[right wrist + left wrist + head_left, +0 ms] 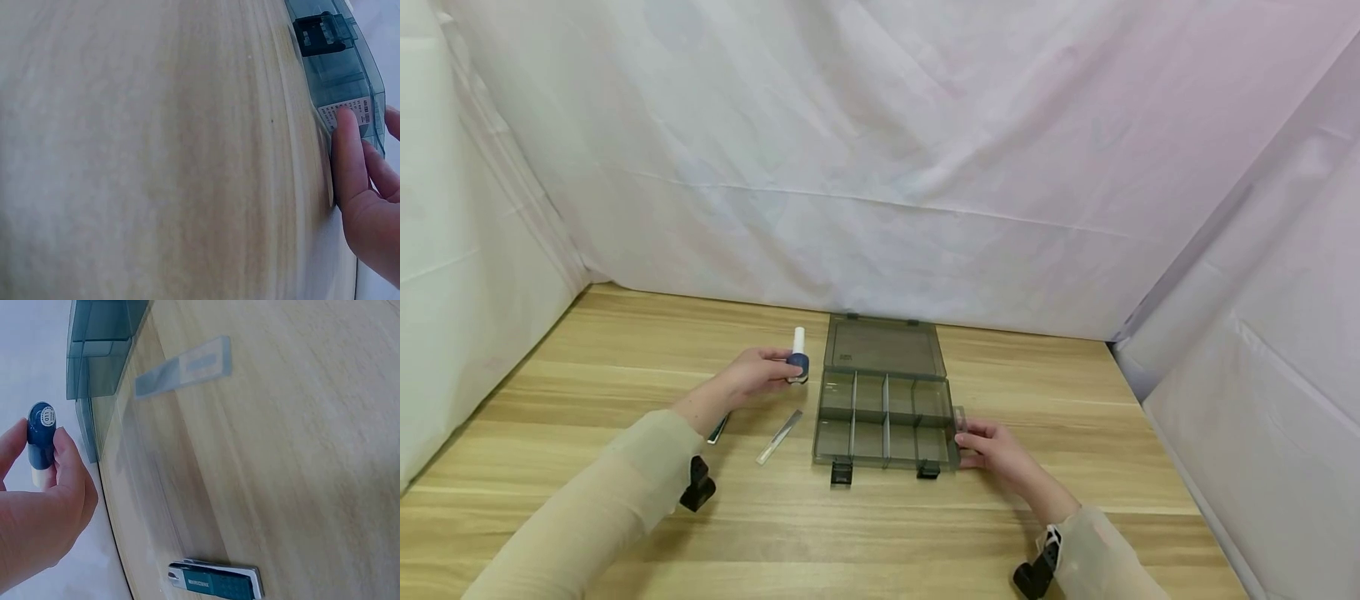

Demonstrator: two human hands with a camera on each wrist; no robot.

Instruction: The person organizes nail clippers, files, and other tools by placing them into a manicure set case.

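A smoky clear organiser box (883,412) with several compartments lies open on the wooden table, its lid (883,346) flat behind it. My left hand (758,375) pinches a small bottle (798,358) with a dark blue body and white cap, standing just left of the box; the left wrist view shows the bottle (40,440) between thumb and fingers. My right hand (992,446) rests against the box's right side wall (350,94), thumb laid flat on it. A nail file (779,436) and a nail clipper (215,581) lie on the table near my left arm.
Two black latches (842,473) stick out from the box's front edge. White cloth walls close in the table at the back and both sides. Bare wood (625,350) spreads left of the bottle and in front of the box.
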